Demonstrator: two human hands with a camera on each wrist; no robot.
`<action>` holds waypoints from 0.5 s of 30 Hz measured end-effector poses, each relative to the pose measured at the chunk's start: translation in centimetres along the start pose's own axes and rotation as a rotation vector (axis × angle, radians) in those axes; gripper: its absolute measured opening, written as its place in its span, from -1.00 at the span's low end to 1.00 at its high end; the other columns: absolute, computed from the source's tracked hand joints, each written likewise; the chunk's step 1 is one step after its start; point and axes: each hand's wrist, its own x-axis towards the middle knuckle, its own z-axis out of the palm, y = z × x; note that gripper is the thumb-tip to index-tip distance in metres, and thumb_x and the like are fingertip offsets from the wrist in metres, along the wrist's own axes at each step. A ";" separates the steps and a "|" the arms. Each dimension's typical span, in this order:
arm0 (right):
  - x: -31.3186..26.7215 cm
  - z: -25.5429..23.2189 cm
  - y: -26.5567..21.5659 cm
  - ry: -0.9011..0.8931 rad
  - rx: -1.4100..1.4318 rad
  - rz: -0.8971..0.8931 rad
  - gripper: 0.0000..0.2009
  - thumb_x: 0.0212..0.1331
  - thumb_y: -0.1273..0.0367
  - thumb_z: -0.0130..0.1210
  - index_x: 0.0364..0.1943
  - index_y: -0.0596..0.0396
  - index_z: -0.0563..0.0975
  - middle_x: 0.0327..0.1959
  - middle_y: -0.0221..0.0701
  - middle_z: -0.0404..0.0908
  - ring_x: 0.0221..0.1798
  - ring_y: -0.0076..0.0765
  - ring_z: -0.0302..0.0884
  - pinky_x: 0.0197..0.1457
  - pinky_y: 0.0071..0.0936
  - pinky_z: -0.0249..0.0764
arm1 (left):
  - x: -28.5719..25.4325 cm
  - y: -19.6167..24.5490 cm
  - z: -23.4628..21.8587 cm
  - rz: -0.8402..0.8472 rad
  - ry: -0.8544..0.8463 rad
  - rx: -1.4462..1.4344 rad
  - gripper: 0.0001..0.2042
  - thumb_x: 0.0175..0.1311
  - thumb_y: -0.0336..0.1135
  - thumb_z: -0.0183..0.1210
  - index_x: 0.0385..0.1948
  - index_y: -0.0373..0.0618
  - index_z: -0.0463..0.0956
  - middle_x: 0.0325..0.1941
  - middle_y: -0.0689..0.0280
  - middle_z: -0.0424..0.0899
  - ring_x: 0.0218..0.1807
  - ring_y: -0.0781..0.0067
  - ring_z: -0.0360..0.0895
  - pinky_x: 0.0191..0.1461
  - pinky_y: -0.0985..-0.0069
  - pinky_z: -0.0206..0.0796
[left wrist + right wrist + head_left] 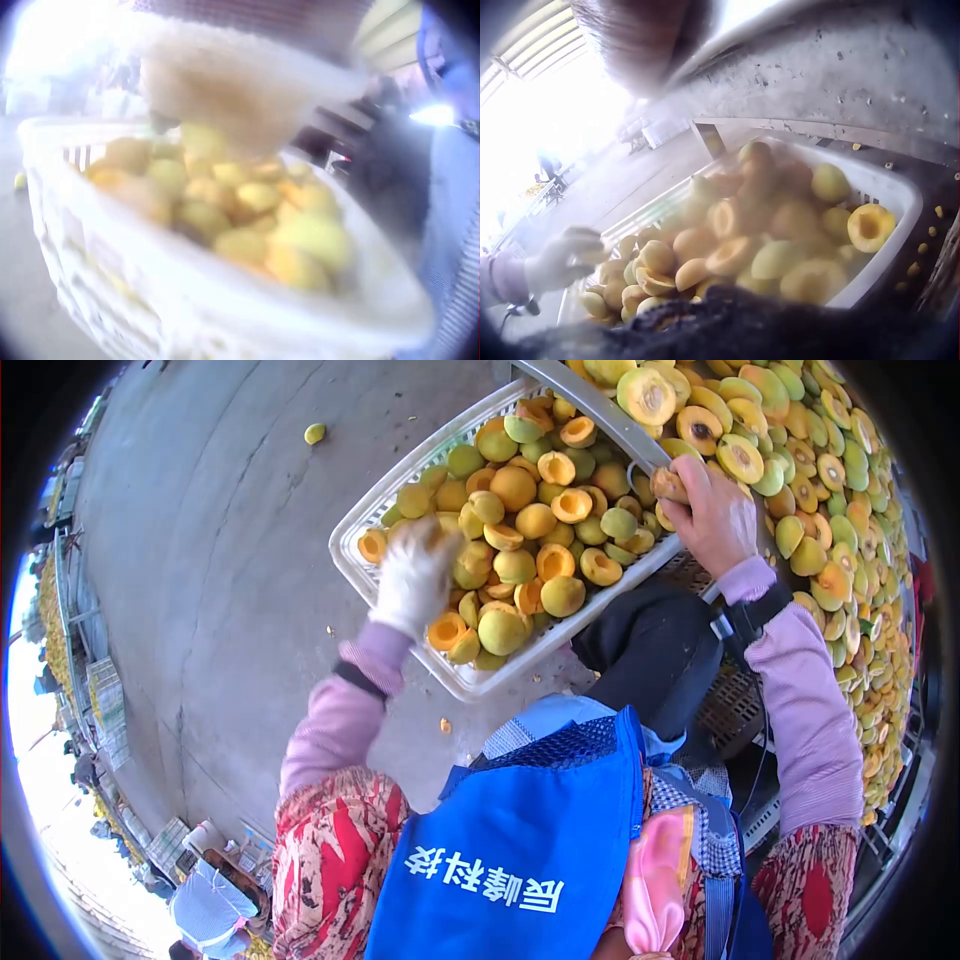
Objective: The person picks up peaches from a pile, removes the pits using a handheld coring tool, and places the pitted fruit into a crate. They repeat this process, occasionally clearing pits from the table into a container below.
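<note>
My left hand [415, 575], in a white glove, is blurred over the left end of a white plastic basket [350, 565]. Halved and pitted apricots [572, 506] fill this basket, orange inside with yellow-green skins. Fruit shows right at the gloved fingers; I cannot tell whether they hold a piece. Bare, my right hand [715, 520] grips the wooden handle [668, 485] of a small tool with a thin metal loop [632, 477]. That hand is above the basket's right end, beside a metal rim [600, 410]. The gloved hand [566, 259] also shows in the right wrist view.
A large heap of cut apricots [800, 510] spreads along the right, behind the metal rim. One fruit [315, 433] lies on the grey concrete floor [200, 560]. A dark crate [730, 710] stands beside my knee. Another person's light-blue hat [210, 905] shows at lower left.
</note>
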 end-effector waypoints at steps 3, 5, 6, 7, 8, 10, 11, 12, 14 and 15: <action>-0.1 0.4 0.2 -0.018 -0.021 0.035 -0.72 -0.02 0.29 0.13 -0.25 -0.04 0.31 -0.40 -0.34 0.48 -0.35 -0.10 0.48 -0.39 -0.21 0.37 | -8.6 4.6 2.1 -0.062 -0.282 0.126 -0.48 -0.12 -0.21 0.17 -0.02 -0.18 0.38 0.12 0.03 0.32 0.18 -0.12 0.22 0.23 0.12 0.09; -0.2 0.4 0.5 0.021 -0.028 0.018 -0.74 0.04 0.24 0.09 -0.25 -0.05 0.32 -0.36 -0.34 0.50 -0.32 -0.08 0.49 -0.38 -0.19 0.38 | -10.3 6.5 1.3 -0.206 -0.312 0.091 -0.43 -0.11 -0.17 0.19 0.03 -0.19 0.36 0.15 0.03 0.31 0.20 -0.11 0.20 0.23 0.10 0.07; 0.1 0.3 0.5 -0.024 0.008 0.058 -0.75 0.09 0.21 0.06 -0.23 -0.05 0.31 -0.31 -0.32 0.52 -0.28 -0.07 0.49 -0.35 -0.19 0.39 | -10.4 7.4 0.3 -0.207 -0.314 0.088 -0.43 -0.11 -0.17 0.19 0.03 -0.19 0.36 0.15 0.03 0.31 0.20 -0.11 0.20 0.23 0.10 0.07; 0.2 -0.3 0.6 -0.138 0.068 0.098 -0.74 0.11 0.20 0.03 -0.22 -0.02 0.30 -0.31 -0.28 0.53 -0.26 -0.04 0.49 -0.34 -0.19 0.40 | -10.2 8.0 -0.8 -0.267 -0.435 0.086 -0.44 -0.10 -0.17 0.18 0.03 -0.17 0.36 0.15 0.03 0.32 0.21 -0.11 0.19 0.24 0.11 0.07; 0.0 -0.7 0.1 -0.084 0.038 0.088 -0.74 0.11 0.21 0.03 -0.22 -0.01 0.30 -0.33 -0.27 0.53 -0.26 -0.02 0.48 -0.34 -0.18 0.40 | -9.4 8.3 -1.4 -0.322 -0.549 0.086 -0.45 -0.09 -0.17 0.18 0.03 -0.16 0.37 0.14 0.03 0.33 0.21 -0.11 0.19 0.24 0.12 0.07; -0.5 -1.8 -0.7 0.027 0.031 0.096 -0.73 0.10 0.23 0.05 -0.21 0.01 0.30 -0.35 -0.24 0.53 -0.26 0.01 0.48 -0.33 -0.16 0.40 | -7.9 9.3 -0.8 -0.227 -0.348 0.065 -0.49 -0.07 -0.20 0.16 0.01 -0.14 0.38 0.13 0.04 0.34 0.20 -0.08 0.20 0.24 0.13 0.07; -1.0 -2.7 -1.2 0.081 0.055 0.117 -0.72 0.09 0.24 0.06 -0.19 0.01 0.31 -0.35 -0.22 0.53 -0.26 0.03 0.48 -0.32 -0.16 0.40 | -7.2 9.6 -0.4 -0.136 -0.159 0.043 -0.53 -0.06 -0.22 0.15 -0.02 -0.11 0.40 0.12 0.05 0.36 0.19 -0.05 0.22 0.23 0.14 0.07; -1.9 -3.9 -1.8 0.081 0.073 0.219 -0.69 0.06 0.25 0.10 -0.17 0.01 0.32 -0.33 -0.21 0.53 -0.26 0.03 0.48 -0.30 -0.17 0.40 | -6.8 9.2 1.2 -0.116 -0.305 -0.065 -0.56 -0.05 -0.25 0.14 -0.04 -0.08 0.41 0.12 0.07 0.36 0.20 0.04 0.22 0.24 0.16 0.05; -4.0 -6.4 -3.5 0.231 0.198 0.269 -0.69 0.04 0.26 0.14 -0.18 0.04 0.34 -0.37 -0.17 0.53 -0.30 0.07 0.48 -0.31 -0.19 0.40 | -8.7 9.4 3.8 -0.112 -0.337 -0.126 -0.54 -0.06 -0.26 0.14 -0.02 -0.08 0.39 0.12 0.05 0.35 0.18 0.12 0.28 0.20 0.23 0.14; -5.3 -7.3 -3.7 0.247 0.230 0.314 -0.71 0.05 0.28 0.13 -0.21 0.06 0.34 -0.40 -0.16 0.53 -0.33 0.10 0.47 -0.33 -0.18 0.39 | -9.4 9.1 4.6 -0.117 -0.286 -0.186 -0.54 -0.06 -0.27 0.13 -0.01 -0.08 0.38 0.11 0.04 0.37 0.16 0.12 0.31 0.17 0.26 0.18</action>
